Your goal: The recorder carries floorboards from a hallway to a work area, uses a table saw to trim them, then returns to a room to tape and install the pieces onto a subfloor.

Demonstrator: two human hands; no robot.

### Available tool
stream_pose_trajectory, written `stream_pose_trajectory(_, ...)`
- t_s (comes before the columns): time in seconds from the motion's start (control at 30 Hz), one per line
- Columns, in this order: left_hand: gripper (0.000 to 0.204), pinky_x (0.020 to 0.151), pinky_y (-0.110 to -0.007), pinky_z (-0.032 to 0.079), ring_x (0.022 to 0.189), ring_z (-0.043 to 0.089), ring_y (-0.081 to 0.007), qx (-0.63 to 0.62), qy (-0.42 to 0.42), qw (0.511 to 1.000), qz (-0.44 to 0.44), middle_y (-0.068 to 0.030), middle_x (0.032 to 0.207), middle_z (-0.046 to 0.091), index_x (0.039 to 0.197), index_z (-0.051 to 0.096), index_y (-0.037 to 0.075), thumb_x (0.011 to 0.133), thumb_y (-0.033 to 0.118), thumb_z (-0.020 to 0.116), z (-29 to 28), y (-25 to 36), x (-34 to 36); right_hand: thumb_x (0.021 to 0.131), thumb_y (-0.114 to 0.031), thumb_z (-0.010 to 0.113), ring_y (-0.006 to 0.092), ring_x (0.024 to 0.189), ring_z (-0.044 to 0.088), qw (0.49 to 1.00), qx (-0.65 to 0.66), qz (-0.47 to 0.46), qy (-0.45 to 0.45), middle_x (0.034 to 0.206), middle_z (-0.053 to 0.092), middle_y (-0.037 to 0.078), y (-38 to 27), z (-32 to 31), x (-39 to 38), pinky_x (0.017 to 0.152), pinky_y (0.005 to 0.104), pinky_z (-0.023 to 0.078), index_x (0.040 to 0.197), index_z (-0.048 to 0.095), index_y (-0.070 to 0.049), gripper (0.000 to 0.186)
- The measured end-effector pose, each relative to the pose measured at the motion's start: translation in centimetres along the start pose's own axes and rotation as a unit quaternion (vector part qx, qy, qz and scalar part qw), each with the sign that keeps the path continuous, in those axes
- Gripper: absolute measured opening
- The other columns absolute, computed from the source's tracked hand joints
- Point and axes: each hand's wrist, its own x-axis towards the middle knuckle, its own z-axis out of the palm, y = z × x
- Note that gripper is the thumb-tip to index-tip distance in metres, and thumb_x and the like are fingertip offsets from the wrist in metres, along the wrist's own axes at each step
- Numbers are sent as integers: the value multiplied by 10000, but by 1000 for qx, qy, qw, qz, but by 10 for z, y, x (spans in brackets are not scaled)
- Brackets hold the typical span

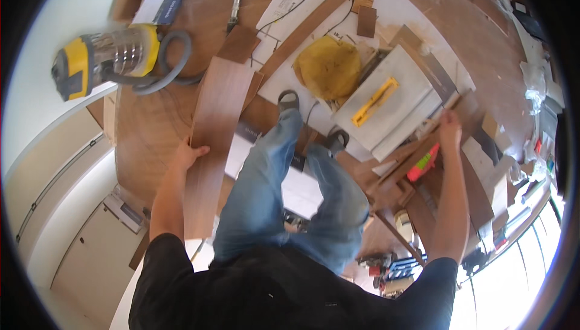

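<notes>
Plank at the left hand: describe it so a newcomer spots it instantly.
Find the yellow-and-black vacuum at upper left. Below and right of it, the left hand has its thumb over the left edge of a long wooden plank. It's paler and much longer than the short dark brown piece at its far end.

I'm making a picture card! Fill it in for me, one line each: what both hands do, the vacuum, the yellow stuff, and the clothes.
Left hand: gripping the edge of a long wooden plank, thumb on top
Right hand: at some wood pieces; too blurry to tell if it grips one
Vacuum cleaner: yellow and black, with a grey hose
Yellow stuff: a long yellow tool on a grey flat top; a round yellow bag-like thing beside it
Clothes: black shirt, blue jeans
</notes>
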Motion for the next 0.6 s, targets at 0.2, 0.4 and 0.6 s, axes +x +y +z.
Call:
stream_pose_trajectory(0.2,775,986,-386,519,1137,644,-231,-160,-68,984,-46,-111,1256,682,1403,549,15,750,204,923,115,-122,136,1038,-441,527,361,1136,652,999,0,-42,33,1199,709,212,58,83,231,1008,434,476,1306,639,25,550)
stream_pose_trajectory(0.4,851,1037,-405,489,1193,614,-231,-182,-104,976,-53,-102,1312,654,1449,507,24,738,215,933,145,-223,139,1046,-448,506,249,1108,651,976,93,80,-182,1167,720,164,82,157,261,967,388,499,1313,634,38,569)
stream_pose_trajectory(0.6,921,1080,-418,462,1241,588,-236,-272,-17,961,-48,-104,1359,629,1491,465,29,729,231,940,203,-232,167,1036,-478,502,253,1063,688,1000,13,-8,15,1206,720,168,220,80,326,943,390,523,1338,636,8,588)
